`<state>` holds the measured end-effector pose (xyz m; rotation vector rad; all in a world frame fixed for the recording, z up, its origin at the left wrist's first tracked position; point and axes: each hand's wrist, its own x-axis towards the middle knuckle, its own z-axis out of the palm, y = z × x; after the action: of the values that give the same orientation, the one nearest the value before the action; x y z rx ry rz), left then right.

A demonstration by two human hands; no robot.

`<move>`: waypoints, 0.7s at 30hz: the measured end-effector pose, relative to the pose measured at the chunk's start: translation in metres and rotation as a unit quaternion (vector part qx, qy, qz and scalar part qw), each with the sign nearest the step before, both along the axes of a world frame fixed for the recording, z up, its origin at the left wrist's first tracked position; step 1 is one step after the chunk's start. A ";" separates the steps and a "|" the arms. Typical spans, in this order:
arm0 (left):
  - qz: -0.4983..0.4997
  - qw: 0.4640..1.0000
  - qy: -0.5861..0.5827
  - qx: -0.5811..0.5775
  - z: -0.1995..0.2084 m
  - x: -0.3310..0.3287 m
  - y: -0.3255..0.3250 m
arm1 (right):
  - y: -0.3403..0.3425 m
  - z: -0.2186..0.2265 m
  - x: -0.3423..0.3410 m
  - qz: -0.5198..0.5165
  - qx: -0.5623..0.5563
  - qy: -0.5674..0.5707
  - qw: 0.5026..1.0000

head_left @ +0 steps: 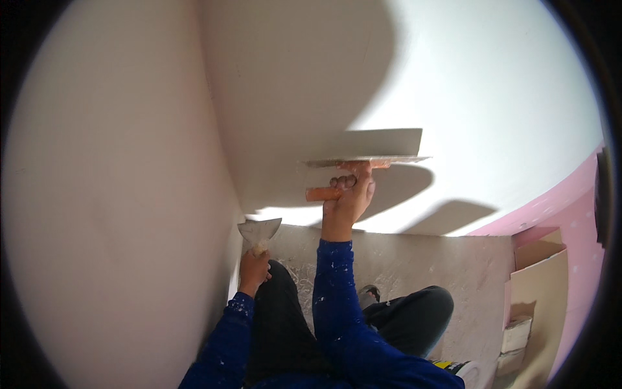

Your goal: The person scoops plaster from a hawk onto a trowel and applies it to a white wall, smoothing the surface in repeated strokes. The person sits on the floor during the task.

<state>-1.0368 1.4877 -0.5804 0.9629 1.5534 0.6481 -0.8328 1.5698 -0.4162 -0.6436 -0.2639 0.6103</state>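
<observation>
My right hand (350, 204) is closed round the orange handle of a plastering trowel (346, 165). The trowel's long thin blade appears nearly edge-on in front of the pale wall (298, 97); whether it touches cannot be told. One finger stretches up toward the blade mount. Lower and to the left, my left hand (254, 269) grips a putty knife (260, 230) by its handle. Its wide, flared blade points up, close to the corner where the two walls meet. White spots mark both of my blue sleeves.
A plain wall (123, 194) rises on the left. White smears cover the grey floor (479, 272). A bucket (468, 373) stands at the lower right, near my bent knee. Tan boards (544, 305) and a whitish block (516, 334) are by the pink wall (580, 259) at the far right.
</observation>
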 end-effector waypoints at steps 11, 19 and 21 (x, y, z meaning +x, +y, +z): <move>-0.009 0.999 0.024 0.021 -0.018 0.000 0.012 | 0.018 0.255 0.024 0.003 0.114 -0.161 0.980; -0.025 0.999 0.002 0.029 -0.002 -0.001 0.013 | 0.011 0.370 0.022 0.074 0.229 -0.256 0.936; -0.045 0.998 0.018 0.026 0.007 -0.005 0.014 | -0.015 0.337 0.033 0.068 0.181 -0.338 0.921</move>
<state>-1.0415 1.5012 -0.5730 1.0822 1.5215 0.6135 -0.8000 1.5548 -0.0796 -0.4572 -1.0522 0.4341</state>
